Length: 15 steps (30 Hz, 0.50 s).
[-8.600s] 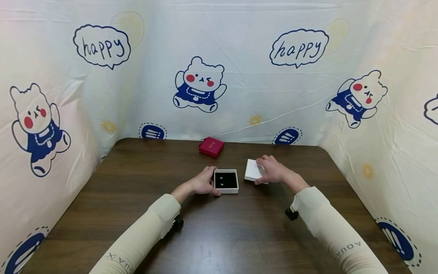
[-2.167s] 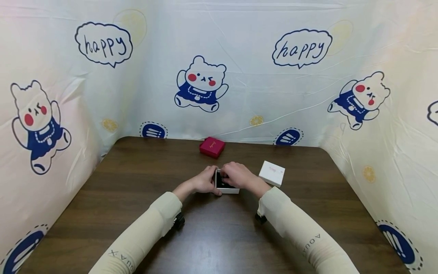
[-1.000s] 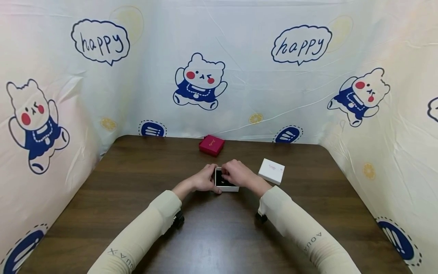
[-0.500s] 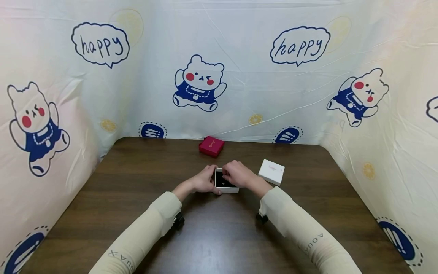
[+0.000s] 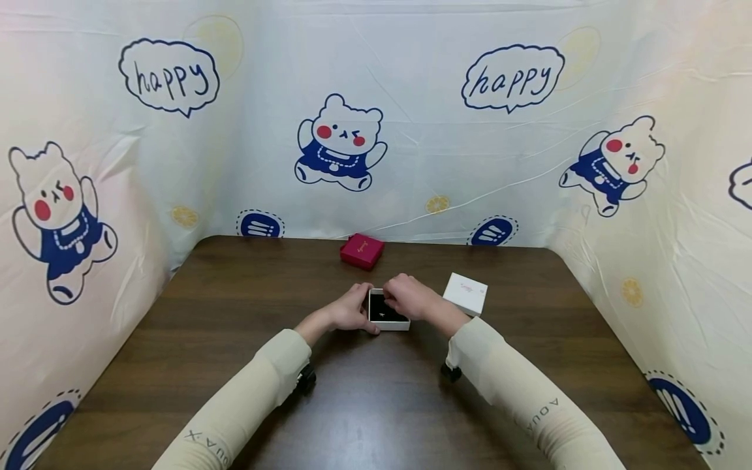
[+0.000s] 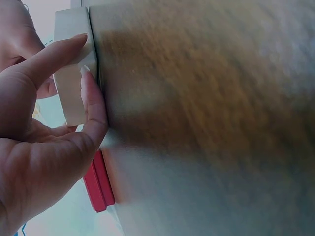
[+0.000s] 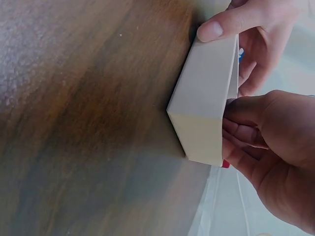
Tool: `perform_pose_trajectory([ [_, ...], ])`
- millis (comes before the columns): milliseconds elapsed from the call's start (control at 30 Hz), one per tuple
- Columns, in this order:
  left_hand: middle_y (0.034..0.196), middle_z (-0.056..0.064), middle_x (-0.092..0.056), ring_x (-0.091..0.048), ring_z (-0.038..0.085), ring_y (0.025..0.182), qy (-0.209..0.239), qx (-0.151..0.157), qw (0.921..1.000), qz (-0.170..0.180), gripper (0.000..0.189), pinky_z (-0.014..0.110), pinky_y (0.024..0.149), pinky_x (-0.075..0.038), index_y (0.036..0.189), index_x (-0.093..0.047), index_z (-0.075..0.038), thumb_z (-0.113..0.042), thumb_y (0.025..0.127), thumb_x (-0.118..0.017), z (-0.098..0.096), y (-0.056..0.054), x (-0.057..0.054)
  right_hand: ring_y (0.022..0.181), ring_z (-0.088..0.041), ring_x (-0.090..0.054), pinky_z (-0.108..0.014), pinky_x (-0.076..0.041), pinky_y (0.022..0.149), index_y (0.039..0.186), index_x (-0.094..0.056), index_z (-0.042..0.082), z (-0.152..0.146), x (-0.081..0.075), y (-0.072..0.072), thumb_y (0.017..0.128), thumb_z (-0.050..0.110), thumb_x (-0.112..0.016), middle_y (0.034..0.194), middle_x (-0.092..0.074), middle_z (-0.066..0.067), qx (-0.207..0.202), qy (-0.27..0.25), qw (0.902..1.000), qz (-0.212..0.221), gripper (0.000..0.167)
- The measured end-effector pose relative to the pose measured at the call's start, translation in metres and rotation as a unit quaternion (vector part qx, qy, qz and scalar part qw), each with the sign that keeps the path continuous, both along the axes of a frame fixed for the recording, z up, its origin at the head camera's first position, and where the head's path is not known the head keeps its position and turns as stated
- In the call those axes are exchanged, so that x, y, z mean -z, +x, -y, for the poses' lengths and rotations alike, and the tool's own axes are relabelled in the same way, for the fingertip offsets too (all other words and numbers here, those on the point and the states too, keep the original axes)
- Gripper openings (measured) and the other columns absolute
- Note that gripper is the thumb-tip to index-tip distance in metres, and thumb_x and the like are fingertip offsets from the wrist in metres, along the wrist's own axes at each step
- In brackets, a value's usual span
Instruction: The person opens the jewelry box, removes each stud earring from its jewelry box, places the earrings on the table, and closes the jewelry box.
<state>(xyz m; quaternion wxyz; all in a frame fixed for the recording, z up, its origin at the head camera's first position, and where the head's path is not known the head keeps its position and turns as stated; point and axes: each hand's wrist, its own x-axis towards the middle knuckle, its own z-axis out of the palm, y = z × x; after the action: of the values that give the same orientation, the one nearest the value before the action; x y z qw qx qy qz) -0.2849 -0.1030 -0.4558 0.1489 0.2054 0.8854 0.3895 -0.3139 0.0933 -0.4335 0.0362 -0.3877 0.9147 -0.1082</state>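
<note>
An open white jewelry box [image 5: 392,326] with a black insert [image 5: 395,316] stands flat on the table. My left hand [image 5: 348,310] grips its left side, with the thumb at the near corner. One small star stud earring [image 5: 382,314] shows on the insert. My right hand [image 5: 410,297] reaches into the box from the right, its fingers curled and pinching at the spot of the upper earring. That earring and the fingertips are hidden. In the right wrist view the white box wall [image 7: 202,88] covers the tips of the right hand [image 7: 285,142].
The white lid [image 5: 465,294] with faint pink lettering lies right of the box, close to my right forearm. A red box [image 5: 361,251] with gold writing sits near the back edge of the brown table [image 5: 247,281]. A printed cloth [image 5: 270,130] surrounds the table's back and sides.
My right hand has let go of the lid, which now lies farther right, and has come into the box. Lately it has shifted only slightly right. My left hand keeps its grip.
</note>
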Motion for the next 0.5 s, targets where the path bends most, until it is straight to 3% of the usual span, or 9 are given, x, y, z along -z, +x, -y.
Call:
perform_pose_trajectory([
  [233, 0.139, 0.024, -0.043, -0.047, 0.028, 0.113, 0.002, 0.0, 1.0, 0.001, 0.088, 0.04, 0.098, -0.041, 0.143, -0.042, 0.003, -0.014, 0.073, -0.093, -0.0001, -0.0004, 0.0006, 0.064, -0.014, -0.051, -0.031, -0.047, 0.063, 0.075, -0.066, 0.009, 0.0009, -0.0038, 0.0013, 0.096, 0.005, -0.069, 0.066, -0.056, 0.001, -0.019, 0.006, 0.9998, -0.004, 0.022],
  [500, 0.139, 0.024, -0.043, -0.047, 0.028, 0.114, 0.004, -0.001, 1.0, 0.005, 0.092, 0.042, 0.102, -0.04, 0.145, -0.04, 0.003, -0.015, 0.073, -0.093, 0.0008, -0.0002, 0.0006, 0.065, -0.014, -0.054, -0.03, -0.05, 0.064, 0.084, -0.072, 0.004, 0.0009, -0.0038, 0.0041, 0.097, 0.005, -0.068, 0.07, -0.06, 0.0, -0.014, 0.016, 0.9996, 0.017, 0.014],
])
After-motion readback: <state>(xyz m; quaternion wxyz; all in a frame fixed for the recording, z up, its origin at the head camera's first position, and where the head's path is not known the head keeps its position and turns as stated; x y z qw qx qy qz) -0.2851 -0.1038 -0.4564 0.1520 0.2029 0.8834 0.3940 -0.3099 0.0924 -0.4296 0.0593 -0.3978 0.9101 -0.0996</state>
